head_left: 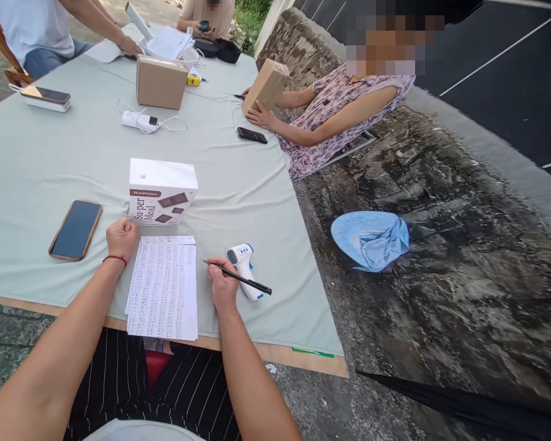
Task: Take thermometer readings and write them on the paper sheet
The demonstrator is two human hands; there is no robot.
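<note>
My right hand (223,283) is closed around a black pen (245,280), its tip pointing left above the cloth. Just right of that hand lies a white and blue infrared thermometer (243,266), partly behind the pen. My left hand (122,237) rests as a fist on the table, beside the upper left corner of a stack of written sheets (163,291); whether anything is inside the fist is hidden. A white Su-per Meal box (162,190) stands right behind the fist and the papers. To the left of my left hand is a smartphone in a brown case (76,229).
A person at the right holds a cardboard box (265,89) near a black phone (252,135). Farther back are another cardboard box (160,84), a white device with a cable (139,121), a phone on a white box (46,98) and two more people. A blue hat (371,240) lies on the ground.
</note>
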